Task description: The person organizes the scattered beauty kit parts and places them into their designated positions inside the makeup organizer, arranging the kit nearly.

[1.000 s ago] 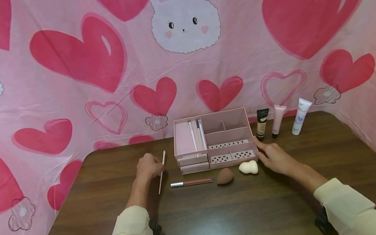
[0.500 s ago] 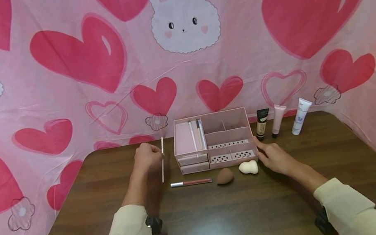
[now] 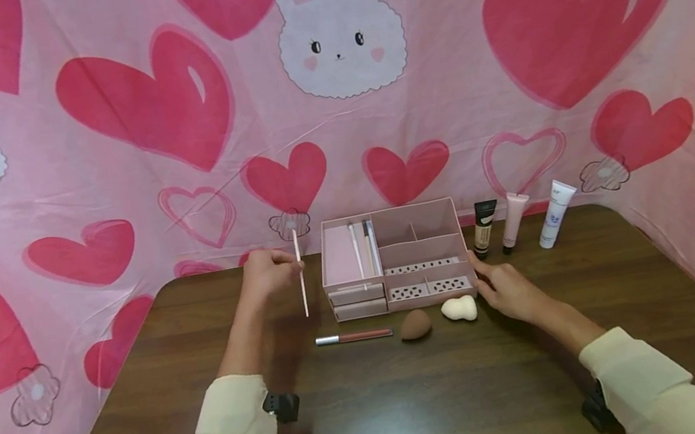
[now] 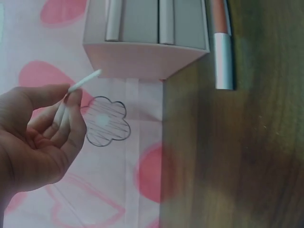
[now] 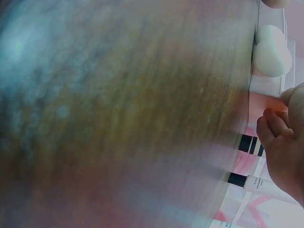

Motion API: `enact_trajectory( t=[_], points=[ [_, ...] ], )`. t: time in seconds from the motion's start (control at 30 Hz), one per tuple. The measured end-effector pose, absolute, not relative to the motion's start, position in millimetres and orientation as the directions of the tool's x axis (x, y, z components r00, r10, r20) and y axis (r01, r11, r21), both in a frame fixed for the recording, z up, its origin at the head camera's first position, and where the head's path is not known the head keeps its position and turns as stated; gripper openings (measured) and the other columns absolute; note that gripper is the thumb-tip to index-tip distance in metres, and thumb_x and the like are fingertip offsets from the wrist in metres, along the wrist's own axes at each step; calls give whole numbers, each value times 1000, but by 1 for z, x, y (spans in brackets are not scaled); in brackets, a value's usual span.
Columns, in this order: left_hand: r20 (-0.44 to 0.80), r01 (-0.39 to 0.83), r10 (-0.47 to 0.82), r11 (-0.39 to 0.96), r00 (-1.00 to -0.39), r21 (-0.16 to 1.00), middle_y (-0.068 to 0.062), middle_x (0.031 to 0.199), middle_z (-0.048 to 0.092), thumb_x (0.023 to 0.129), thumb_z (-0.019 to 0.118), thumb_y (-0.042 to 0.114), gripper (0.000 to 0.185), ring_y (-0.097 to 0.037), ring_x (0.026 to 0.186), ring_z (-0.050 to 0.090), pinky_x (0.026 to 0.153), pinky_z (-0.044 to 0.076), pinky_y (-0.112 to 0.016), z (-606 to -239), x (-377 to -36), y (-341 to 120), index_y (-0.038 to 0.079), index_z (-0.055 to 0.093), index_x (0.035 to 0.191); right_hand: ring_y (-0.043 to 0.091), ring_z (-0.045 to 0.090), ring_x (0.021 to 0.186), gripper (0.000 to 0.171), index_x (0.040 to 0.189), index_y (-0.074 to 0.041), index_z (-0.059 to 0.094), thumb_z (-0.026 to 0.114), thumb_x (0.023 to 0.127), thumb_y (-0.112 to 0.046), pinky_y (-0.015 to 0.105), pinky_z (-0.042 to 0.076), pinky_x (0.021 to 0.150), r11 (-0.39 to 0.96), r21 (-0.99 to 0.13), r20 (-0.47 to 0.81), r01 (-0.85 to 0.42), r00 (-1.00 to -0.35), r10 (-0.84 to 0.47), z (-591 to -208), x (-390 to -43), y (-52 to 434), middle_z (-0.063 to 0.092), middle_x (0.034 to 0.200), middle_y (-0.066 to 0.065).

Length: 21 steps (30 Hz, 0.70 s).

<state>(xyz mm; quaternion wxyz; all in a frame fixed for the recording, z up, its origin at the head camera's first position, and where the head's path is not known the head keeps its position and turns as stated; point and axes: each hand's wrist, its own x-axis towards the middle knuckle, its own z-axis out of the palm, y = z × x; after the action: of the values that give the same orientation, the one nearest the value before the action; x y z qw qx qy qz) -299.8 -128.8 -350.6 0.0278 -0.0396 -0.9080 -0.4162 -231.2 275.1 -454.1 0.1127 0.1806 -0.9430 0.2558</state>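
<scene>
From the head camera, the left hand (image 3: 268,271) pinches one thin white stick (image 3: 300,273) between the fingertips and holds it upright above the desk (image 3: 382,412), just left of the pink organizer (image 3: 394,259). The right hand (image 3: 506,291) rests with relaxed fingers against the right front corner of this organizer and holds nothing. In the organizer's left compartment I count two slim brushes lying side by side. In front of it, three things lie on the desk: one lip gloss tube (image 3: 353,337), one brown sponge (image 3: 414,324) and one white sponge (image 3: 460,309). To the right of the organizer three tubes lean on the cloth backdrop: one dark tube (image 3: 484,228), one pink tube (image 3: 513,220) and one white tube (image 3: 555,213). The white one has blue print, but it is too small to read.

From the left wrist camera, the thumb and fingers are curled around the white stick (image 4: 76,93), whose tip points toward the organizer (image 4: 142,57). The lip gloss tube (image 4: 222,47) lies on the desk beside it.

From the right wrist camera, the picture is much blurred. The right hand (image 5: 285,147) shows at the edge with loosely bent fingers, near the white sponge (image 5: 270,52). The tube labels here cannot be read.
</scene>
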Motion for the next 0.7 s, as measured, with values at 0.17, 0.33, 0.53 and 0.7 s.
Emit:
enact_trajectory(
  t=[0.17, 0.33, 0.53, 0.7],
  points=[
    [-7, 29, 82, 427, -997, 904, -10, 82, 76, 91, 68, 4, 28, -11, 69, 69, 82, 65, -37, -343, -301, -121, -14, 71, 112, 24, 61, 81, 57, 145, 17, 41, 63, 95, 1, 45, 57, 76, 801, -451, 306, -393, -912, -275, -454, -231, 275, 62, 129, 36],
    [-64, -28, 109, 308, -992, 951, -13, 92, 78, 94, 65, 1, 32, -9, 71, 69, 82, 65, -34, -338, -302, -112, -18, 65, 120, 24, 60, 79, 57, 145, 17, 41, 63, 95, 1, 41, 54, 71, 803, -451, 307, -388, -913, -269, -454, -231, 275, 66, 122, 35],
    [-95, -69, 99, 240, -990, 968, -10, 89, 77, 94, 66, 1, 33, -5, 70, 67, 81, 65, -32, -337, -303, -104, -18, 63, 121, 23, 61, 79, 57, 145, 16, 41, 63, 96, -1, 40, 54, 71, 803, -458, 296, -380, -918, -266, -454, -230, 275, 67, 120, 35],
    [-115, -92, 99, 211, -988, 973, -5, 82, 74, 94, 66, 0, 33, -7, 70, 68, 82, 65, -33, -339, -307, -98, -18, 63, 122, 23, 60, 77, 57, 145, 17, 41, 63, 95, 0, 38, 52, 69, 802, -461, 297, -381, -917, -266, -453, -230, 274, 68, 116, 34]
  ],
)
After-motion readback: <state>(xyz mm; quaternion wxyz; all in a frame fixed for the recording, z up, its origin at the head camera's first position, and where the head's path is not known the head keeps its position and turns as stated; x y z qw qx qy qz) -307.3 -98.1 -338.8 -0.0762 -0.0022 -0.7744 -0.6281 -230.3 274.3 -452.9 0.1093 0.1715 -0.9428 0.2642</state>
